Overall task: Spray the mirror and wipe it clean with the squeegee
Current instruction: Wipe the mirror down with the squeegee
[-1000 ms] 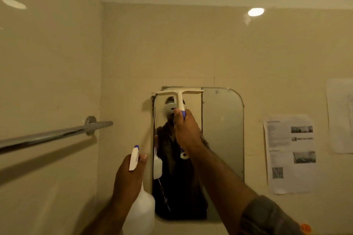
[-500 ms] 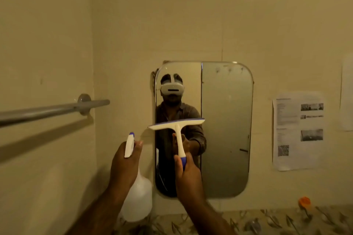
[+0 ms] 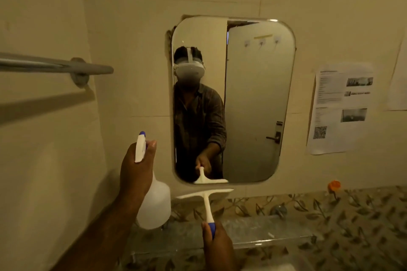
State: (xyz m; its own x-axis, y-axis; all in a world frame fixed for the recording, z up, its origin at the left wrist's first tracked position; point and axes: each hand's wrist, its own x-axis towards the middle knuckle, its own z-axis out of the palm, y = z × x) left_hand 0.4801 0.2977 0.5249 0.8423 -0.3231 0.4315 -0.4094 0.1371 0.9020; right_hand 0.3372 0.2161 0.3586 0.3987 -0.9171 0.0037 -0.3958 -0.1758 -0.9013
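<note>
A rounded rectangular mirror (image 3: 253, 99) hangs on the beige tiled wall ahead. My right hand (image 3: 217, 246) grips the blue end of a white squeegee (image 3: 207, 201) by its handle. Its blade lies level just under the mirror's lower edge, on the left half, and is reflected in the glass. My left hand (image 3: 135, 169) holds a white spray bottle (image 3: 155, 204) by the neck, left of the mirror, its blue-tipped nozzle pointing up.
A metal towel bar (image 3: 55, 66) juts from the left wall at head height. Printed paper sheets (image 3: 341, 108) are stuck to the wall right of the mirror. Below runs a leaf-patterned tile band (image 3: 330, 211), a glass shelf (image 3: 253, 231) and an orange object (image 3: 334, 185).
My right hand has drawn the squeegee down the left half of the mirror, from its top edge to below its bottom edge. The view tilted downward; the spray bottle stayed beside the mirror.
</note>
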